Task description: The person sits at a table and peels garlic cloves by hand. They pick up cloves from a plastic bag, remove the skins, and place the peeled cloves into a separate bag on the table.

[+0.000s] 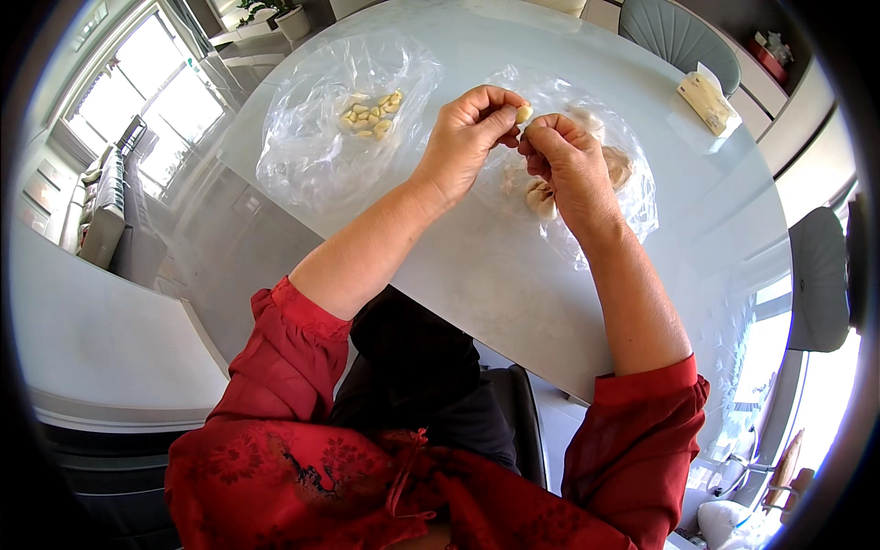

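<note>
Between the thumb and fingers of my left hand (474,128) is a pale garlic clove (523,114). Close against it, the fingertips of my right hand (566,158) are pinched together; whatever they grip is hidden. Both hands are raised over a clear plastic bag (587,240) on the right, where a garlic bulb (541,198) and another bulb (617,168) lie partly behind my right hand. To the left, several peeled garlic cloves (371,116) are heaped on a second clear plastic bag (302,165).
Both bags rest on a glossy pale table (458,247) with a curved far edge. A tissue pack (709,101) stands near its far right side. Grey chairs (678,41) are around the table, and a potted plant (291,20) is beyond it.
</note>
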Demonstrator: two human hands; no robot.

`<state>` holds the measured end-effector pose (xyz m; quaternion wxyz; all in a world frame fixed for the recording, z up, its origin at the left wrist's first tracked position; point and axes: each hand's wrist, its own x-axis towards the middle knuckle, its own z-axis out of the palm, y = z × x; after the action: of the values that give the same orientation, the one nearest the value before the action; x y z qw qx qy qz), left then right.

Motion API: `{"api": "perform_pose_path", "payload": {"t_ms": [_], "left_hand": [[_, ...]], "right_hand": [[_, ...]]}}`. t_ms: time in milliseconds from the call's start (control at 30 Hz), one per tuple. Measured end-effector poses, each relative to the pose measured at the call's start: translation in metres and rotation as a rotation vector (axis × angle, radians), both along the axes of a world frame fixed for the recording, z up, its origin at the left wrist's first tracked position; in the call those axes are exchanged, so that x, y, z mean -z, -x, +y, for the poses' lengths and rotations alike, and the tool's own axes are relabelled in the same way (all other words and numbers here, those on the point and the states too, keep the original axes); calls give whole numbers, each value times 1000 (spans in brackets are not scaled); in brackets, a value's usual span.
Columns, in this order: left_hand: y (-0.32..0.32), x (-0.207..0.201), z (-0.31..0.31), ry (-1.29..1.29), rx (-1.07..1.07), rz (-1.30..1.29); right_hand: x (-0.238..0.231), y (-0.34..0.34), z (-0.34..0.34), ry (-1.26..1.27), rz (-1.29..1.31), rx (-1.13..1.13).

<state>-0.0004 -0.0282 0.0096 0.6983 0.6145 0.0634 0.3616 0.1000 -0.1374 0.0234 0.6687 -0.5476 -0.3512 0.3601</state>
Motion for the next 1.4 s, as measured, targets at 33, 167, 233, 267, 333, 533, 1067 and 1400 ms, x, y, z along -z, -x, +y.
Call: {"api": "perform_pose_path", "payload": {"t_ms": [33,167,233,267,333,533,1067,1400], "left_hand": [[0,0,0,8,1,-4],[2,-3,-4,-133,-82,39],[2,-4,-6,-169,-130,19],[1,-4,-7,-186,-154,8],[1,-3,-9,-232,-190,61],[-3,5,-8,-532,-305,76],[2,-5,-2,-242,-179,-9],[1,0,-4,-601,-440,58]], "right_hand": [[1,0,1,-2,-7,16],[3,2,4,-53,-62,89],[6,-1,5,-53,-125,98],[7,-1,5,-53,-156,102],[6,2,5,-62,-242,153],[5,-1,4,10,-399,203],[0,1,1,-15,-214,109],[10,6,5,-183,-849,397]]}}
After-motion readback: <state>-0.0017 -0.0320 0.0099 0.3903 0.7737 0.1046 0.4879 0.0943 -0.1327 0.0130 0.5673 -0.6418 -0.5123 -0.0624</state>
